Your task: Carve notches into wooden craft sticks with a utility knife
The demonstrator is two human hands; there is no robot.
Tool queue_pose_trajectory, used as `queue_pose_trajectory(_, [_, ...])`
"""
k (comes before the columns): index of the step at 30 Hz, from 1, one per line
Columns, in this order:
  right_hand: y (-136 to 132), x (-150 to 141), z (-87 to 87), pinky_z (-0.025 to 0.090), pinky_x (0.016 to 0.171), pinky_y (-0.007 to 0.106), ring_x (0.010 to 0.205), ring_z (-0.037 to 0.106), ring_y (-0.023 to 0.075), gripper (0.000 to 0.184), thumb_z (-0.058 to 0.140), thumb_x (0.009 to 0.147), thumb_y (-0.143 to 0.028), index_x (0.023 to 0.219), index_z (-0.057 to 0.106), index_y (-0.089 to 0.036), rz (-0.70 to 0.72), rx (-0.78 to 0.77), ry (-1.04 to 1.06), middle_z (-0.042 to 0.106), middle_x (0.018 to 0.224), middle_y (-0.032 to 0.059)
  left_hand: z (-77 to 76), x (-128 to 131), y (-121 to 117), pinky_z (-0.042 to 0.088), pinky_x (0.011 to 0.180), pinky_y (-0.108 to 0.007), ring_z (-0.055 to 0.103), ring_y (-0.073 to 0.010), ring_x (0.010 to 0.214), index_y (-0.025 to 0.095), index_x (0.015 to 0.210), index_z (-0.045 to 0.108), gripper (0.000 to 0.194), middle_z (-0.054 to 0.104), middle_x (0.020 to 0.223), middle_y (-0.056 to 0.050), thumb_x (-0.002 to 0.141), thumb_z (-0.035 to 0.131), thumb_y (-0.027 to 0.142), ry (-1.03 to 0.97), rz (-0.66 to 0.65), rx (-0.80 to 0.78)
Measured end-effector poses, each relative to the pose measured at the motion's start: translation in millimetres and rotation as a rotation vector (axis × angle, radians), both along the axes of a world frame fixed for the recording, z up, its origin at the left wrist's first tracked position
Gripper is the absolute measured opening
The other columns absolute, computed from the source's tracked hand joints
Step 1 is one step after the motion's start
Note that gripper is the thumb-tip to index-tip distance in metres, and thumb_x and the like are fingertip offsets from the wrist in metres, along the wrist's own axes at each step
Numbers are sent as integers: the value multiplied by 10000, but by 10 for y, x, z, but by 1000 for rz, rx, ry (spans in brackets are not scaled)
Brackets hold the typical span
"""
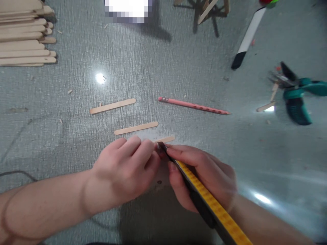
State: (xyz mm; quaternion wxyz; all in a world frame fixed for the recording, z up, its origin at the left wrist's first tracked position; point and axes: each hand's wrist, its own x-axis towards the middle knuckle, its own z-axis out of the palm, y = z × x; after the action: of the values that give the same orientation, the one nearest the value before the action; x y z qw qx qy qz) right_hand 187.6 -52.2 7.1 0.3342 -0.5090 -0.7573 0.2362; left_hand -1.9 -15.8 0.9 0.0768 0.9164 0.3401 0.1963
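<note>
My left hand [130, 163] is closed, its curled fingers pressed around the near end of a craft stick [167, 139]. The rest of that stick pokes out beyond the fingertips; the exact grip is hidden. My right hand [204, 173] wraps around a yellow and black utility knife [204, 190], its dark tip meeting the left fingertips. Just beyond my hands a second craft stick [136, 128] lies flat on the table. Farther off to the left is another craft stick [112, 106].
A pink pencil [194, 105] lies beyond my hands. Green-handled pliers [296, 88] rest at right, near small stick pieces [265, 107]. A white and black pen-like object [249, 39] lies upper right. Stacked craft sticks [22, 34] fill the upper left; a wooden stick structure [206, 10] stands at top.
</note>
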Motion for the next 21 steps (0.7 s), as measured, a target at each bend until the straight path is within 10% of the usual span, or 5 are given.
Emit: queue_pose_trajectory(21, [121, 279, 9, 655, 732, 306, 886, 745, 194, 280, 600, 837, -98, 1079, 651, -229, 166, -91, 54, 758, 1025, 57, -3, -229, 329, 574, 773, -263, 708, -107, 854, 168, 907, 677, 210, 758, 948, 16, 992, 489, 136, -113, -185, -177])
